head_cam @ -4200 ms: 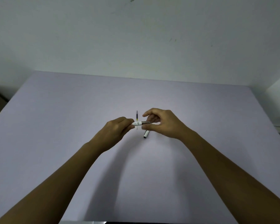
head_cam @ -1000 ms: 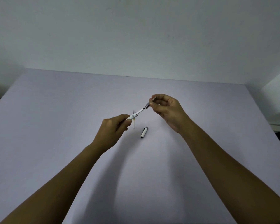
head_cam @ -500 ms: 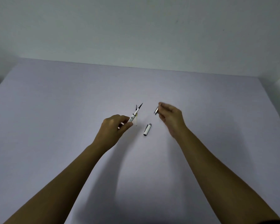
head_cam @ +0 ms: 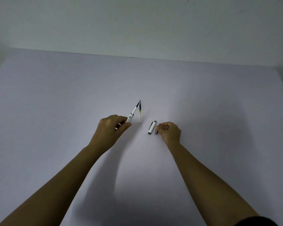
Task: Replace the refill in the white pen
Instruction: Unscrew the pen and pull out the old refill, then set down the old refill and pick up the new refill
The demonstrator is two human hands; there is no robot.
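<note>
My left hand [head_cam: 112, 129] grips the white pen barrel [head_cam: 131, 118], tilted up and to the right, with its old refill's dark tip [head_cam: 137, 105] sticking out of the open end. A loose refill [head_cam: 140, 114] with a clear body lies on the table just right of the barrel. My right hand [head_cam: 169, 131] pinches the pen's small metal tip section [head_cam: 156, 130] low at the table surface. The white pen cap [head_cam: 152, 127] lies on the table directly left of that piece.
The work surface is a pale lilac table [head_cam: 55, 103] against a plain wall [head_cam: 137, 22]. Its far edge runs along the wall; the right edge shows at upper right.
My right hand has unscrewed the metal tip section from the barrel and carried it down to the table beside the cap. My left hand still holds the barrel, the refill now exposed.
</note>
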